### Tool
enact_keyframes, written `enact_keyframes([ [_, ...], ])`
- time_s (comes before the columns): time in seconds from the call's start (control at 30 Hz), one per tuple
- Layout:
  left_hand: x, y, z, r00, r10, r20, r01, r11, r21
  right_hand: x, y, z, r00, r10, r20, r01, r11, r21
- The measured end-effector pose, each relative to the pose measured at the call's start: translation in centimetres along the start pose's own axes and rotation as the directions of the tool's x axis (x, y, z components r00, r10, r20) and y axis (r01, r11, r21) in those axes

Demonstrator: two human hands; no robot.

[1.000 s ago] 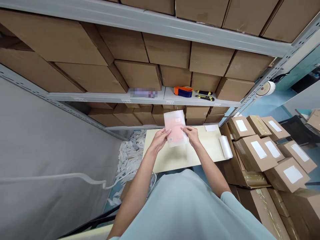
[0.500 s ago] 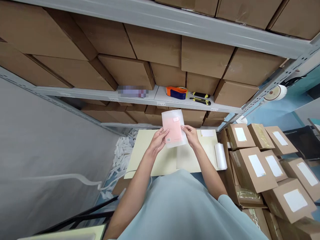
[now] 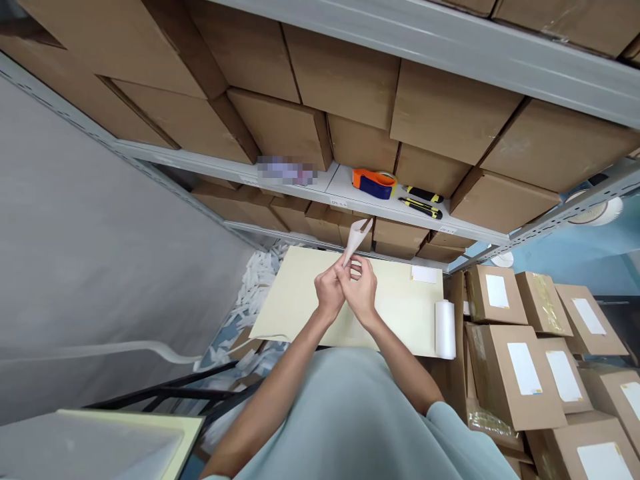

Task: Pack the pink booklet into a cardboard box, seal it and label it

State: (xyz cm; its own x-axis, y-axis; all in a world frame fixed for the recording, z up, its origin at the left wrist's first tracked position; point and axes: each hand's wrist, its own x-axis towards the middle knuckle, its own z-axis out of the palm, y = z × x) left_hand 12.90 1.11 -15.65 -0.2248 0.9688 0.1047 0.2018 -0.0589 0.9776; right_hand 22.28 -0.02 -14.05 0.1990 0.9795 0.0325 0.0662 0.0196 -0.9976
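Above the cream table [image 3: 400,320] I hold a frosted white pouch [image 3: 357,239], now seen nearly edge-on with its top curled and gaping. My left hand [image 3: 330,292] is closed round its lower end. Pressed up against it, my right hand [image 3: 362,285] has its fingers bent at the pouch's lower edge. Both thumbs meet there, and the hands cover the bottom of the pouch. Its pink contents, visible earlier, are hidden from this angle.
A white roll [image 3: 445,329] and a white label [image 3: 424,274] lie on the table's right side. Labelled cartons [image 3: 520,393] are stacked at right. On the shelf [image 3: 340,183] ahead sit an orange-and-blue tape dispenser [image 3: 374,183] and box cutters [image 3: 421,208]. White scraps [image 3: 257,283] lie at left.
The pouch has turned from facing me flat to nearly edge-on and curled. My hands have come together at its lower end. The camera view has shifted and tilted.
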Motion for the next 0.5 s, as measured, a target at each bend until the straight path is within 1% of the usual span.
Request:
enact_keyframes([
  [0.07,-0.5,0.5,-1.0,0.995,0.072,0.064,-0.071,0.997,-0.007,-0.2,-0.2,0.9,0.997,-0.002,-0.078,0.001,1.0,-0.015],
  [0.1,-0.7,0.7,-1.8,0.988,0.11,0.11,-0.109,0.994,-0.011,-0.1,-0.2,1.1,0.996,-0.006,-0.089,0.004,1.0,-0.027],
  [0.17,-0.8,0.8,-3.9,0.962,0.169,0.214,-0.17,0.985,-0.014,0.5,0.0,1.0,0.998,-0.024,-0.06,0.019,0.997,-0.072],
  [0.2,-0.6,0.6,-5.1,0.955,0.179,0.237,-0.185,0.983,0.0,0.9,0.2,0.9,0.999,-0.033,-0.027,0.03,0.995,-0.095],
  [0.23,-0.3,0.2,-6.3,0.959,0.177,0.22,-0.189,0.982,0.032,1.2,0.4,0.8,0.999,-0.04,0.011,0.041,0.993,-0.109],
  [0.27,0.2,-0.3,-7.5,0.973,0.161,0.165,-0.175,0.982,0.073,1.5,0.5,0.8,0.998,-0.048,0.051,0.053,0.992,-0.111],
  [0.3,0.9,-1.0,-8.7,0.988,0.127,0.087,-0.136,0.985,0.103,1.8,0.7,0.9,0.994,-0.055,0.09,0.064,0.993,-0.102],
  [0.33,1.8,-1.9,-9.8,0.997,0.07,0.018,-0.071,0.993,0.098,2.0,0.8,1.1,0.99,-0.063,0.124,0.074,0.993,-0.087],
  [0.37,2.7,-2.8,-10.8,1.0,-0.008,-0.011,0.009,0.998,0.054,2.2,0.9,1.4,0.986,-0.069,0.149,0.081,0.994,-0.074],
  [0.4,3.6,-3.9,-11.7,0.996,-0.093,0.013,0.094,0.995,-0.017,2.3,1.0,1.8,0.984,-0.075,0.164,0.087,0.994,-0.067],
  [0.43,4.4,-4.9,-12.5,0.983,-0.171,0.07,0.177,0.98,-0.096,2.3,1.1,2.2,0.982,-0.078,0.174,0.09,0.994,-0.067],
  [0.5,5.6,-7.1,-14.0,0.946,-0.276,0.169,0.308,0.928,-0.211,2.3,1.5,3.3,0.98,-0.076,0.181,0.09,0.994,-0.069],
])
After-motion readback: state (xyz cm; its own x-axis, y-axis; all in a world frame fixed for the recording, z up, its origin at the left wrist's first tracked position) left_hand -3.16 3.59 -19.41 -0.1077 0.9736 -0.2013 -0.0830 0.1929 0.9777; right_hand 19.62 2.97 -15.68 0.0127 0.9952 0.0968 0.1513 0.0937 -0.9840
